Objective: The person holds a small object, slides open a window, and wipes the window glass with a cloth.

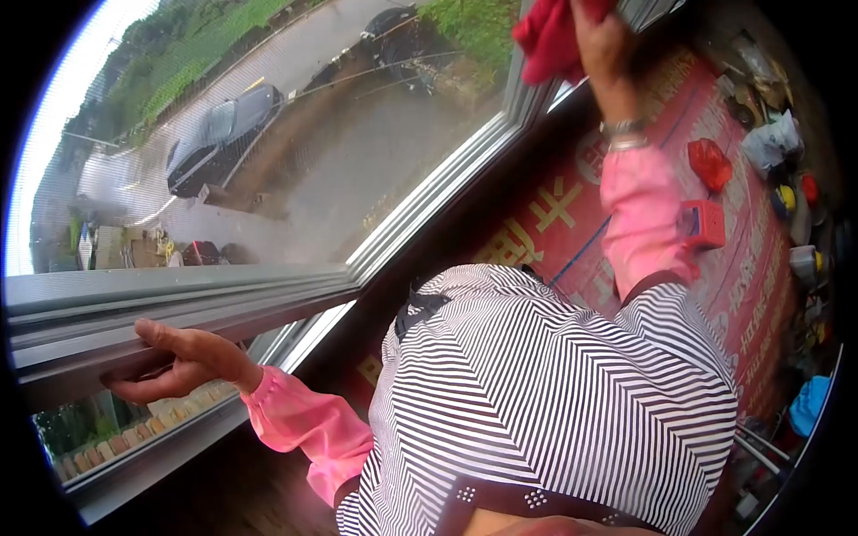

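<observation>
My left hand (192, 357) is closed around the grey metal window frame (214, 313), thumb on top and fingers curled beneath. The framed pane stands at an angle on my left, with a fine mesh look across the view through it. High on the right side, my right hand (603, 45) grips a bunched red cloth (556, 40) close to the far upright of the window. Part of that cloth runs out of view at the top. Pink sleeves cover both my forearms, and a bracelet (623, 128) circles my right wrist.
Red printed sheeting (751, 295) covers the floor. On it lie a red plastic bag (710, 164) and a red box (702, 224). Along the right edge are a white bag (773, 141), a blue bag (810, 404) and assorted clutter. Outside, a dark car (223, 134) stands on pavement.
</observation>
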Tool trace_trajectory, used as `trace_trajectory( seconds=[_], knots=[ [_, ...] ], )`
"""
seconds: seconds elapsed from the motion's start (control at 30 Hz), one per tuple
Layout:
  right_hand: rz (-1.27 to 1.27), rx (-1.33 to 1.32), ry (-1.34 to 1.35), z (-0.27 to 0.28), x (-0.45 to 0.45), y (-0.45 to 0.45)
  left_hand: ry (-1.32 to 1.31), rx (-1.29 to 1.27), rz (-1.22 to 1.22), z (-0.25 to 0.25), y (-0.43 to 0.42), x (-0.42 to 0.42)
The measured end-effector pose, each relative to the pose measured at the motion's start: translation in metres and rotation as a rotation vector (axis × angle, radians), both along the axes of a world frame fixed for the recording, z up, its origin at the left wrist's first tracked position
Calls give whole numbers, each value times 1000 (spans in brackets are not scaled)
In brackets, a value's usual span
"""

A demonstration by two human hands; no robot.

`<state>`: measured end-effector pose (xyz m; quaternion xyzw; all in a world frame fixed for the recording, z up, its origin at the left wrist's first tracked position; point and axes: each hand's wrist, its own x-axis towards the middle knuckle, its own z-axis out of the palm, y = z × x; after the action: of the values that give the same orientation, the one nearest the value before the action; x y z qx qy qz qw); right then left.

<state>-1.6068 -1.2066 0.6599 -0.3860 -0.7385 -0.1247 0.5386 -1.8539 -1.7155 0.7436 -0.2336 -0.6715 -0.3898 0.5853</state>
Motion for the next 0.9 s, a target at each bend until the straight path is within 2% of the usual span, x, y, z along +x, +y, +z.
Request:
trace_trajectory(
  seconds=[0.03, 0.07, 0.1, 0.13, 0.17, 0.2, 0.23, 0.3, 0.33, 0.4, 0.5, 0.53, 0.6, 0.63, 0.67, 0.7, 0.77, 0.8, 0.9],
  knots=[
    [95, -90, 67, -17, 4, -33, 16, -8, 11, 0, -1, -1],
    [23, -237, -14, -69, 7, -28, 34, -15, 20, 1, 0, -2],
    [46, -232, 5, -103, 5, -45, 54, -23, 26, 1, 1, -3],
    [19, -367, -61, -156, 6, -51, 57, -27, 48, 1, 1, -4],
    [123, -630, -96, -193, 7, -67, 62, -33, 67, 1, 0, -5],
    [124, -747, -140, -244, 4, -84, 67, -44, 83, 2, -3, -6],
    [182, -987, -205, -259, 3, -116, 81, -51, 82, 3, -4, -9],
    [420, -1094, -412, -285, -1, -177, 107, -49, 95, 3, -8, -14],
    [512, -1116, -559, -293, -4, -207, 101, -35, 67, 3, -7, -13],
    [695, -1166, -671, -289, -10, -250, 88, -2, 17, 3, -3, -10],
    [854, -1272, -438, -271, -9, -237, 108, -68, 61, 3, -9, -14],
    [779, -1174, -429, -272, -8, -220, 73, -73, 70, 1, -11, -12],
    [672, -1349, -193, -265, 6, -178, 2, -80, 95, -6, -17, -7],
    [671, -1453, 12, -252, 16, -158, -20, -89, 92, -9, -20, -3],
    [487, -1333, -45, -264, 26, -129, -40, -98, 88, -12, -22, 2],
    [441, -1326, 70, -254, 41, -111, -59, -107, 84, -16, -24, 7],
    [187, -1190, 27, -284, 65, -55, -103, -103, 50, -23, -27, 16],
    [189, -1195, 44, -263, 70, -51, -124, -102, 32, -28, -30, 19],
    [160, -1160, 31, -281, 78, -20, -192, -57, 46, -48, -39, 25]
  ],
)
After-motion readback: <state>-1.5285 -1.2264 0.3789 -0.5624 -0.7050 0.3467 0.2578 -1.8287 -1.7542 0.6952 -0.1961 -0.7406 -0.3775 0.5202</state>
